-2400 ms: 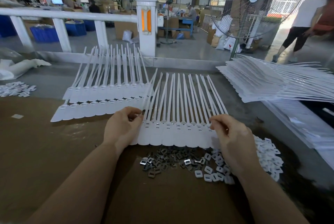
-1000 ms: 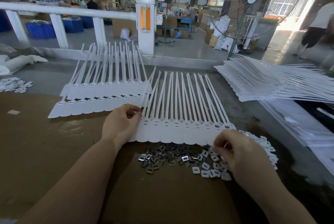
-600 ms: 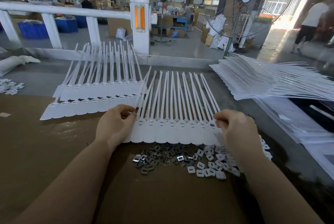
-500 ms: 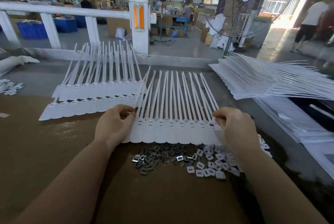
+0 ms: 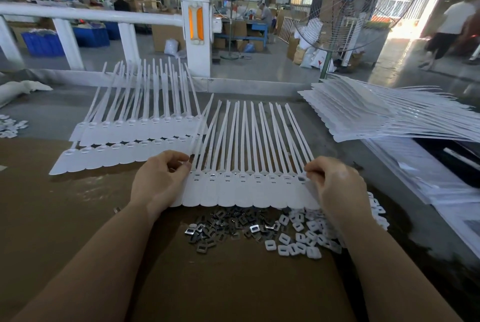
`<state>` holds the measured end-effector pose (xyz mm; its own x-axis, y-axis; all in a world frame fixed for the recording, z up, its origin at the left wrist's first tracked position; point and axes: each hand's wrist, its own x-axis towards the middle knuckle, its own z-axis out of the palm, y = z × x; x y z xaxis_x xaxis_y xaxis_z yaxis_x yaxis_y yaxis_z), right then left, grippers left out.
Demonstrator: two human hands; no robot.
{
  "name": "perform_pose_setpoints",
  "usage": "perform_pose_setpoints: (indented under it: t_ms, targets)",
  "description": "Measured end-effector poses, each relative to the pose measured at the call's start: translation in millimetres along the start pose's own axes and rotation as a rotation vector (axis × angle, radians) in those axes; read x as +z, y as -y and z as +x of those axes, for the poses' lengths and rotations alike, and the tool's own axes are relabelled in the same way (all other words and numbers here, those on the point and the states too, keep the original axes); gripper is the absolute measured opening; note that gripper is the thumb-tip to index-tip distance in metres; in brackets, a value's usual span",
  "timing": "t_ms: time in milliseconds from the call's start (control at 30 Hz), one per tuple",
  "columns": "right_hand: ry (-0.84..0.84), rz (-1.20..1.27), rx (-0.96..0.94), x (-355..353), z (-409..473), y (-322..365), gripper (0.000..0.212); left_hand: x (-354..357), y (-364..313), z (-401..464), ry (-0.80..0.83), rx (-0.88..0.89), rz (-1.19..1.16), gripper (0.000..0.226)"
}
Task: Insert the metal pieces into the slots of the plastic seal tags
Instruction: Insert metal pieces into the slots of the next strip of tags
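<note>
Left hand (image 5: 158,178) and right hand (image 5: 337,184) are pinching opposite ends of the white plastic seal-tag strip (image 5: 246,191), lying beside loose grey metal pieces (image 5: 220,228).

Brown cardboard sheet (image 5: 65,217) spread over the near part of a grey table (image 5: 259,98), bare grey showing toward the far edge. Across the middle, a joined strip of white seal tags (image 5: 246,191), tails fanned toward the far edge. Toward the left, two more strips of tags (image 5: 124,145), overlapping. Toward the near edge from the middle strip, a loose heap of small metal pieces (image 5: 223,228) on the cardboard, touching a heap of small white plastic pieces (image 5: 306,238) to its right. Near the far right corner, a tall stack of tag strips (image 5: 376,119). At the left edge, a scatter of white bits (image 5: 10,125).
</note>
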<state>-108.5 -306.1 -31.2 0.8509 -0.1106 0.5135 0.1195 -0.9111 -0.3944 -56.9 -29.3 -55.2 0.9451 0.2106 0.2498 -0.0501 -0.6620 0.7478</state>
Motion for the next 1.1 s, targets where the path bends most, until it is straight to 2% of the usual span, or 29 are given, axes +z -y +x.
perform_pose_setpoints:
  t_ms: [400,833,1000,1100]
  targets:
    - [0.055,-0.052,-0.079,3.8,1.4,-4.4,0.009,0.4,0.8,0.7,0.005,-0.002,0.006,0.008]
    - [0.214,-0.232,-0.095,-4.5,-1.0,-1.9,0.033,0.2,-0.2,0.2,0.009,-0.011,0.009,0.008]
    - [0.182,-0.193,-0.071,-3.4,-3.0,-1.4,0.033,0.1,-1.0,-0.4,0.010,-0.018,0.009,0.010]
    - [0.091,-0.084,-0.044,-4.1,-4.6,-0.8,0.025,-0.4,-1.7,-0.7,0.006,-0.026,0.009,0.010]
